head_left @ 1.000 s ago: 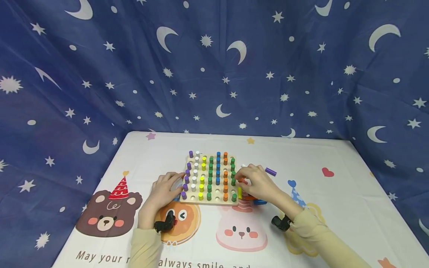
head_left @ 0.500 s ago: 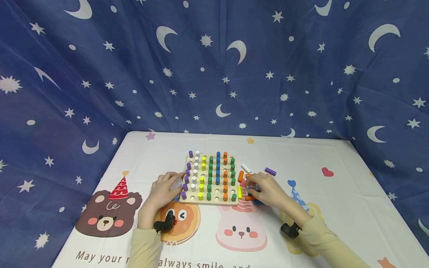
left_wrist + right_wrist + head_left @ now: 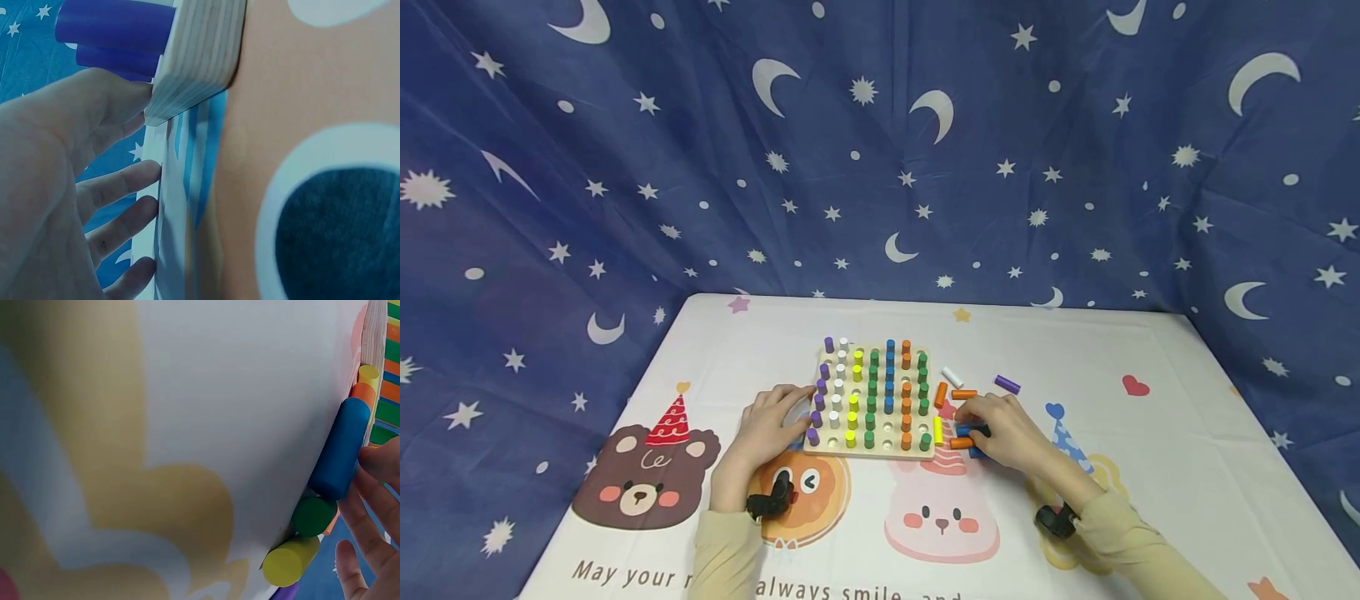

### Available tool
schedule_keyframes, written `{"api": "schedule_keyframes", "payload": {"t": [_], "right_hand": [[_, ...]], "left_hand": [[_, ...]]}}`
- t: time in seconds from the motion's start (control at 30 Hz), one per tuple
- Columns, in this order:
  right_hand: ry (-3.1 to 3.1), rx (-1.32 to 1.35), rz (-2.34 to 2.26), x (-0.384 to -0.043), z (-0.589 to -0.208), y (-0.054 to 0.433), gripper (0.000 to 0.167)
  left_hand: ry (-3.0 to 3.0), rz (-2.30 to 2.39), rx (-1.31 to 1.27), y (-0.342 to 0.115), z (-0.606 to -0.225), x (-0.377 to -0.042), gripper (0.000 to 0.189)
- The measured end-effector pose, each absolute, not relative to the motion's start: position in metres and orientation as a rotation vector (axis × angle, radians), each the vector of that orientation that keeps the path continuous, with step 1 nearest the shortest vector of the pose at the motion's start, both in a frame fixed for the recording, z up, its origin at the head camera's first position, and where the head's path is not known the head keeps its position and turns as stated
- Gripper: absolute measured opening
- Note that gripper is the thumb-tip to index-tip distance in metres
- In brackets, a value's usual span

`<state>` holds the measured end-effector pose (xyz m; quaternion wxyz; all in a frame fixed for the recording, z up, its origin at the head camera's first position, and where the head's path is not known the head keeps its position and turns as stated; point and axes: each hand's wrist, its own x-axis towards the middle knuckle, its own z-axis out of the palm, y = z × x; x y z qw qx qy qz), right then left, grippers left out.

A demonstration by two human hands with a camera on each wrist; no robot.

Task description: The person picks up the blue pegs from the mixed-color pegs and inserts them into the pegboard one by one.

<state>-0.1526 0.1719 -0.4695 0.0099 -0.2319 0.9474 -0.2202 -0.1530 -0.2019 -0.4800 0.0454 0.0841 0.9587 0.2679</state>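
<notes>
A pale wooden peg board [image 3: 820,451] stands on the table with rows of upright purple, white, yellow, green, blue and orange pegs. My left hand [image 3: 767,425] rests against the board's left edge. In the left wrist view its thumb [image 3: 115,90] touches the side near the corner, and the other fingers are spread. My right hand [image 3: 1003,429] is right of the board, low over loose pegs. In the right wrist view its thumb lies by a blue peg [image 3: 344,447], with a green peg [image 3: 314,515] and a yellow peg [image 3: 290,561] nearby. No grip on a peg shows.
Loose pegs lie right of the board: a white peg [image 3: 952,377], an orange peg [image 3: 941,395], a yellow peg [image 3: 937,431] and a purple peg [image 3: 1007,384]. The table's cloth [image 3: 850,575] carries printed cartoon animals. A dark blue star-patterned curtain [image 3: 880,167] hangs behind.
My right hand has moved away from the board's right edge, rightward and slightly down to the loose pegs, uncovering the white and orange ones. My left hand has stayed put.
</notes>
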Motion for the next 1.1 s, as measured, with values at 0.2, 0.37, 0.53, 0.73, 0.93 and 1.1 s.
{"api": "schedule_keyframes", "payload": {"t": [0.2,0.37,0.53,0.73,0.93,1.1], "right_hand": [[2.962,-0.747,-0.666,-0.1541,-0.4709,0.1726,0.028],[2.964,-0.758,-0.651,-0.155,-0.4719,0.1726,0.027],[2.958,-0.749,-0.651,-0.1567,-0.4726,0.1713,0.027],[2.945,-0.734,-0.654,-0.1585,-0.4747,0.1709,0.026],[2.946,-0.75,-0.676,-0.159,-0.4746,0.1717,0.024],[2.955,-0.763,-0.705,-0.1599,-0.4738,0.1728,0.026]], "left_hand": [[2.929,0.815,0.264,-0.2014,-0.479,-0.1532,0.05],[2.931,0.82,0.268,-0.2019,-0.4787,-0.1534,0.05],[2.932,0.82,0.272,-0.2025,-0.4794,-0.1535,0.05],[2.93,0.825,0.271,-0.2025,-0.4795,-0.1531,0.051],[2.928,0.828,0.273,-0.2026,-0.4799,-0.1533,0.051],[2.924,0.834,0.273,-0.2029,-0.4799,-0.1531,0.051]]}}
